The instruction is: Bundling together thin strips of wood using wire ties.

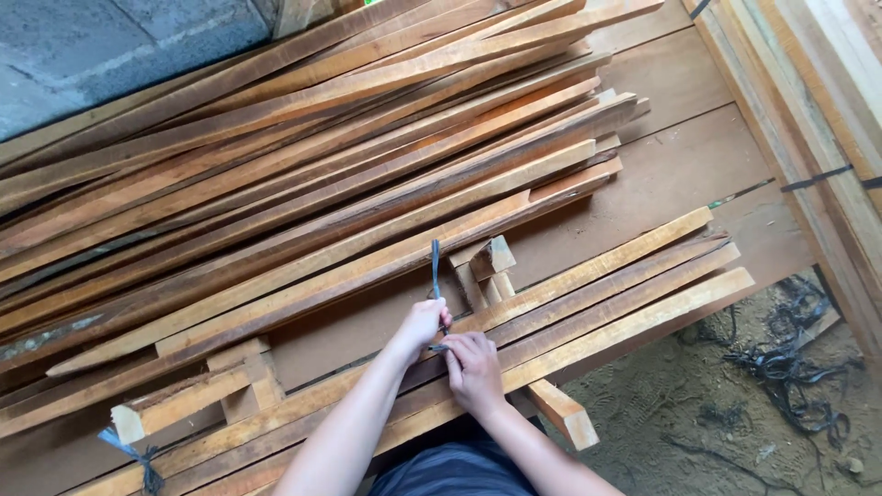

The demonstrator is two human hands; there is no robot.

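My left hand (420, 323) is closed on a dark plastic strap (435, 266) whose free end stands up from the fist. My right hand (473, 367) sits just beside it, fingers pinching the same strap's lower end. Both hands rest on a small bundle of long, thin wooden slats (606, 294) lying diagonally across a wooden platform (680, 174). The strap seems to go around this bundle; the part under the slats is hidden.
A big pile of longer slats (303, 156) fills the left and middle. A tied bundle end (138, 427) with a blue strap lies lower left. Short offcuts (487, 262) sit above my hands. Stacked planks (827, 110) are at right; loose black straps (790, 367) lie on the sandy ground.
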